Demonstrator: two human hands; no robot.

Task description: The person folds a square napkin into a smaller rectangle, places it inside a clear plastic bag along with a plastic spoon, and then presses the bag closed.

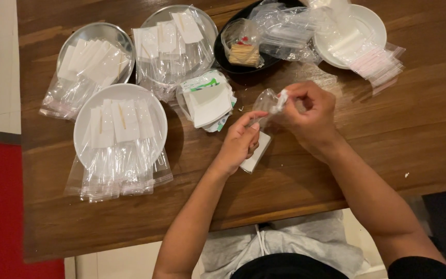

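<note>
Hands meet above the wooden desk (388, 129): the right hand (311, 116) pinches the top of a small clear plastic bag (267, 101) between curled fingers, while the left hand (241, 142) grips its lower edge with thumb and forefinger. A white paper packet (256, 155) lies just beneath. Nearby, a white plate (86, 129) carries filled bags, and a black tray (223, 57) holds toothpicks (244, 54).
</note>
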